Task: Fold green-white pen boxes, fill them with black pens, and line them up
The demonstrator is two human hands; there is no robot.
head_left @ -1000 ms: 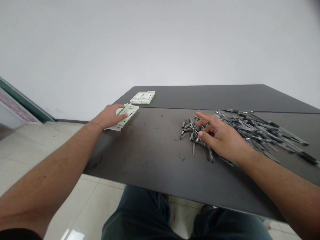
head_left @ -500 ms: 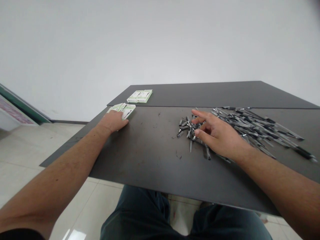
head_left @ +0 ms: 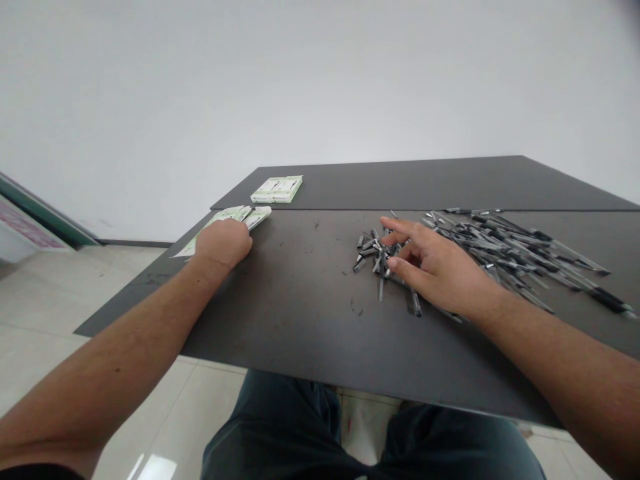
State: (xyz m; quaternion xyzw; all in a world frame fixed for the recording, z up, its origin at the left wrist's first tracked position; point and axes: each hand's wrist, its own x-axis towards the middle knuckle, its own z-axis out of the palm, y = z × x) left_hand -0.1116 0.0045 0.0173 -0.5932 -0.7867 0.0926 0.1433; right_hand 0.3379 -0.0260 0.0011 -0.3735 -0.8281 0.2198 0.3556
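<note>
At the left side of the table, my left hand (head_left: 223, 247) is closed at a stack of flat white-and-green cardboard boxes (head_left: 233, 213). Its fingertips are hidden behind the hand, and a box end (head_left: 260, 216) sticks out past the knuckles. My right hand (head_left: 423, 260) hovers or rests, fingers apart, over a heap of small dark pen caps (head_left: 369, 249); whether it touches them I cannot tell. Nothing shows in its grasp. Beyond and to its right lies a loose pile of clear-barrelled pens with black grips (head_left: 530, 253).
Two white-and-green boxes (head_left: 277, 189) lie side by side on the far table (head_left: 400, 180), against a seam with the near dark table (head_left: 310, 320). A pale wall (head_left: 320, 87) stands behind. My legs (head_left: 280, 427) are under the front edge.
My left hand has turned and closed more, its thumb no longer stretched out. More of the flat boxes now shows left of it. The right hand is nearly still.
</note>
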